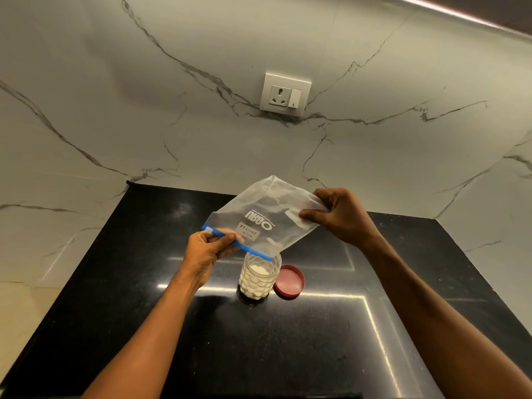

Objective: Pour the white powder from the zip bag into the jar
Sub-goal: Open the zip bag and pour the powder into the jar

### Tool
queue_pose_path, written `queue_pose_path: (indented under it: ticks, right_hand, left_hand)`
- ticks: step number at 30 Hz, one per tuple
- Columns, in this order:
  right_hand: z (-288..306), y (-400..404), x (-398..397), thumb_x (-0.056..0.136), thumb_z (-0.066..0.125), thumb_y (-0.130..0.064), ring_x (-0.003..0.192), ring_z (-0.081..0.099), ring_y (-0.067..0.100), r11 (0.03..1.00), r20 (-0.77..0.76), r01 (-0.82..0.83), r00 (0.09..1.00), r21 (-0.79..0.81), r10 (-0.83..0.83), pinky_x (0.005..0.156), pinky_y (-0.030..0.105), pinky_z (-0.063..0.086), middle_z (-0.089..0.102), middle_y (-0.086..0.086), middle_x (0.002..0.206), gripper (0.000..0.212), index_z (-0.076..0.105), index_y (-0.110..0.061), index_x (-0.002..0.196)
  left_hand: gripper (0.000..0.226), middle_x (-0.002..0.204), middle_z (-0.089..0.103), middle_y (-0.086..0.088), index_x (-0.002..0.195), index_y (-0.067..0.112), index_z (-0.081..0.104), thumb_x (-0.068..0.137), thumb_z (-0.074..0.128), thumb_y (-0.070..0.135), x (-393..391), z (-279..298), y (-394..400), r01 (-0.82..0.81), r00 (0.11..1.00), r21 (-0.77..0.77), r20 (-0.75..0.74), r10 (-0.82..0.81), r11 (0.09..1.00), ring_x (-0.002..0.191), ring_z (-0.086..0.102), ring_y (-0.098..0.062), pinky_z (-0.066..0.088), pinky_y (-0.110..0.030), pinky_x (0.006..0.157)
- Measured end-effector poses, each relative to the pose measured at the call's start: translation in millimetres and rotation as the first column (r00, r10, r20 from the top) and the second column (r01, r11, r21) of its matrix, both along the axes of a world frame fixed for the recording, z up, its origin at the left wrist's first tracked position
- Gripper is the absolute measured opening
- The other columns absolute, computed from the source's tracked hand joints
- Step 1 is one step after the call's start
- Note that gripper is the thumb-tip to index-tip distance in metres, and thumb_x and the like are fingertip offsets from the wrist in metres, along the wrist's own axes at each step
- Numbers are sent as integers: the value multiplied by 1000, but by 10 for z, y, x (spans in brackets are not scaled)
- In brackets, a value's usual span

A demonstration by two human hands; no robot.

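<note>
Black polished stone worktop (331, 341), marble wall behind. Left hand (205, 253) fingers pinch blue zip edge of clear plastic zip bag (267, 217); right hand (344, 216) fingers pinch its raised bottom corner. Below left fingers: open clear jar (257, 279) holding white powder (259, 269), round red lid (289, 281) beside it.

White marble-look wall w/ grey veins (115, 110) fills the upper view & wraps both sides of a glossy black speckled stone countertop (288, 341). White rectangular socket-and-switch plate (285, 94) sits on the wall above the counter's back edge. Thin bright light strip (460, 12) runs up right of the plate; its reflections streak the counter.
</note>
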State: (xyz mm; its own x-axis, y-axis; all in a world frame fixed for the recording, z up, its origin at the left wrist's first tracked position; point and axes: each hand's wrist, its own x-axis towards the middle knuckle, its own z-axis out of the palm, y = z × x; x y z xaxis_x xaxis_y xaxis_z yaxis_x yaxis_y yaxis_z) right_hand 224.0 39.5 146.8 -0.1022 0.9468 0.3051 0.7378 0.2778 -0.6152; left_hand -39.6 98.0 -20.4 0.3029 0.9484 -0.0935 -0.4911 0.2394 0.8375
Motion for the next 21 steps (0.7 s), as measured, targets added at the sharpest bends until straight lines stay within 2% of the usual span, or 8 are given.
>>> queue_pose_path:
  ticks: [2, 3, 5, 8, 12, 17, 19, 21]
  right_hand:
    - [-29, -28, 1, 80, 79, -22, 61, 62, 4, 1000, -12, -11, 1000, -26, 11, 54, 16, 47, 66, -5, 69, 14, 68, -14, 77]
    - [-38, -41, 30, 80, 79, -22, 65, 65, 8, 999, -41, 8, 999, -33, -9, 56, 22, 52, 68, -1, 72, 15, 69, -11, 80]
    - [-46, -89, 142, 80, 78, -22, 78, 71, 24, 996, -141, 43, 989, -84, -55, 67, 37, 60, 73, 10, 84, 23, 71, -4, 93]
    - [-164, -277, 321, 79, 78, -29, 88, 72, 22, 978, -325, 46, 939, -202, -112, 75, 30, 61, 76, 3, 94, 32, 72, -12, 105]
    - [-494, -592, 437, 72, 77, -34, 92, 72, 24, 944, -473, 106, 844, -312, -251, 77, 31, 60, 76, 5, 96, 35, 72, -17, 102]
    - [-577, -785, 559, 67, 78, -35, 102, 69, 19, 923, -524, 130, 791, -361, -316, 93, 42, 54, 72, 3, 111, 57, 61, -24, 120]
    - [-436, -802, 614, 69, 77, -34, 108, 66, 18, 935, -535, 179, 780, -307, -325, 97, 44, 53, 68, 2, 117, 63, 57, -23, 127]
    - [-247, -786, 602, 71, 75, -36, 111, 64, 16, 950, -506, 235, 805, -206, -309, 97, 40, 52, 66, 1, 120, 62, 56, -22, 129]
  left_hand:
    - [12, 99, 77, -17, 86, 10, 80, 75, 74, 10, -21, 27, -5, -21, 1000, -15, 3, 21, 1000, 97, 75, -31, 63, -32, 74]
    - [13, 99, 77, -17, 86, 11, 80, 74, 75, 10, -20, 53, 0, -29, 1000, -22, 10, 29, 999, 96, 75, -30, 63, -32, 74]
    - [15, 98, 78, -16, 89, 10, 79, 75, 74, 10, -2, 134, 13, -37, 999, -10, 23, 37, 999, 95, 76, -29, 64, -34, 77]
    - [21, 100, 78, -14, 95, 8, 77, 75, 74, 12, 49, 316, 38, -48, 998, 46, 52, 46, 998, 95, 75, -27, 63, -31, 77]
    - [24, 101, 77, -12, 97, 8, 75, 74, 76, 16, 143, 629, 86, -4, 999, 139, 33, 0, 990, 98, 74, -28, 63, -34, 80]
    - [20, 93, 79, -10, 90, 12, 78, 73, 80, 22, 295, 1082, 183, 87, 985, 309, -168, -36, 947, 88, 76, -25, 63, -31, 74]
    - [17, 90, 79, -11, 88, 12, 79, 73, 81, 20, 366, 1267, 234, 145, 961, 372, -275, -40, 917, 83, 77, -26, 63, -30, 71]
    - [13, 84, 79, -10, 86, 12, 79, 74, 82, 16, 441, 1442, 270, 204, 927, 420, -374, -37, 884, 76, 77, -23, 64, -31, 69]
